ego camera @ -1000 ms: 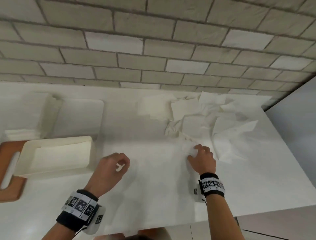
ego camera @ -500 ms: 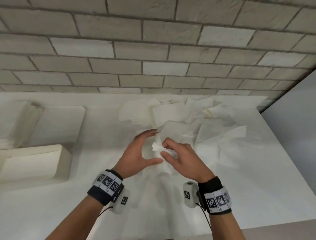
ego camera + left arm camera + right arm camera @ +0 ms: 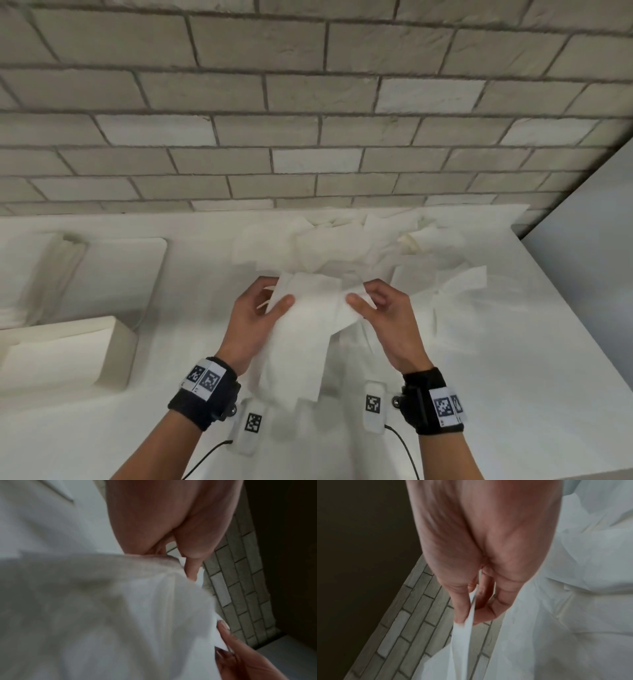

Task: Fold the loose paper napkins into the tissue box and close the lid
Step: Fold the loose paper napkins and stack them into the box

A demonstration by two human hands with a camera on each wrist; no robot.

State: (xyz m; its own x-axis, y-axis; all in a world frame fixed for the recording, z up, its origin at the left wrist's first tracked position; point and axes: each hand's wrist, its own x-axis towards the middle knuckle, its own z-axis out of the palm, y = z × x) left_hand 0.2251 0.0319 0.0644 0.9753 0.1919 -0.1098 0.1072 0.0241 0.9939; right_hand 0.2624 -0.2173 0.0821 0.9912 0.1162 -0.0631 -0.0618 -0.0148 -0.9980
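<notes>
**Squaring up one napkin before the fold**

Right now both hands hold a single napkin (image 3: 308,325) up off the worktop (image 3: 513,377), near the centre of the head view. The left hand (image 3: 253,318) pinches its upper left edge, thumb on the near face and fingers behind; the right hand (image 3: 383,315) pinches the upper right edge in the same way, and the right wrist view shows the sheet nipped between thumb and fingers (image 3: 462,608). The sheet hangs down limp towards six o'clock, partly creased and uneven along its lower edge.

The pile of loose napkins (image 3: 359,246) lies at twelve to two o'clock beyond the hands. The tissue box (image 3: 113,349), open-topped, sits at nine o'clock, well apart from the hands. A flat white piece (image 3: 113,274) lies behind it at about ten o'clock; that may be the lid, though I cannot tell for sure.

To do this step well, I judge the hands should draw gently apart until the top edge is taut and straight, letting the paper hang flat before any crease is made. Thin paper tears under a hard pull, so a light tension is best. Bringing corner to corner, then laying the sheet on the worktop to press the crease, should give a fold narrow enough to fit the box.
</notes>
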